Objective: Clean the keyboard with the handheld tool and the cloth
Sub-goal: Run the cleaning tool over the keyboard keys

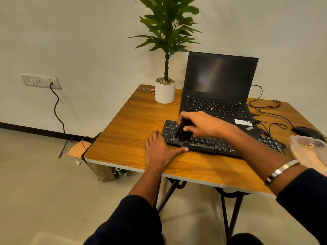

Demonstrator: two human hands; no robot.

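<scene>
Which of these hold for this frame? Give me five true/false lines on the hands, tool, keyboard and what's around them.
1. The right hand grips a dark handheld tool over the left part of the keyboard. True.
2. The left hand is lifted off the table. False: it rests flat on the table at the keyboard's left end, thumb along its front edge.
3. The laptop is closed. False: it is open, screen dark.
4. A potted plant stands left of the laptop. True.
5. The mouse sits left of the keyboard. False: it is at the right, near a clear plastic container.
</scene>
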